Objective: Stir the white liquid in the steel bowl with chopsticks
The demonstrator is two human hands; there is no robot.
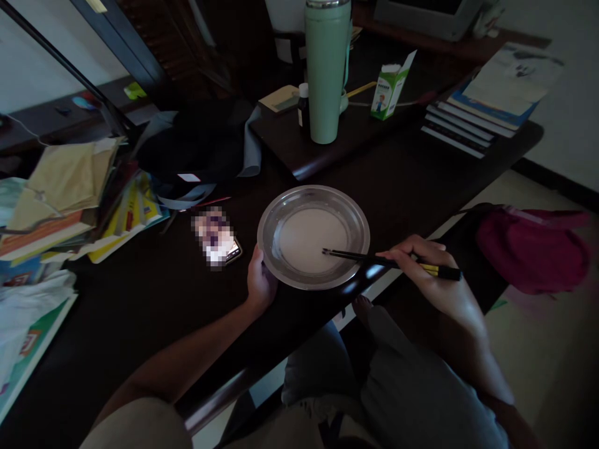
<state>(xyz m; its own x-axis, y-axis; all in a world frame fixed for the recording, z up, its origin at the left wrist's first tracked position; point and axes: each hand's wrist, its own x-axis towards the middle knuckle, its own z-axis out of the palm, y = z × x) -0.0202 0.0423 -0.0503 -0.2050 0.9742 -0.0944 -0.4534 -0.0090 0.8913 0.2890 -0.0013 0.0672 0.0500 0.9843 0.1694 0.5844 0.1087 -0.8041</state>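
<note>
A round metal bowl (359, 219) with a wide rim sits over the dark table and holds a milky white liquid (311, 234). My left hand (261, 284) grips the bowl at its lower left edge; the thumb shows, while the other fingers are hidden beneath the bowl. In my closed right hand (428, 268) is a pair of dark chopsticks (358, 256) with yellow marks near the thick ends. They reach over the rim from the right, and their tips are at the white liquid. I cannot tell how deep the tips are.
Left of the bowl lies a lit phone (219, 243), its screen partly blurred. Behind stand a green tumbler (324, 75), a small dark bottle (304, 109) and a green-white box (390, 90). Books (491, 106) are piled at the right, papers (65, 181) and a black bag (196, 143) at the left.
</note>
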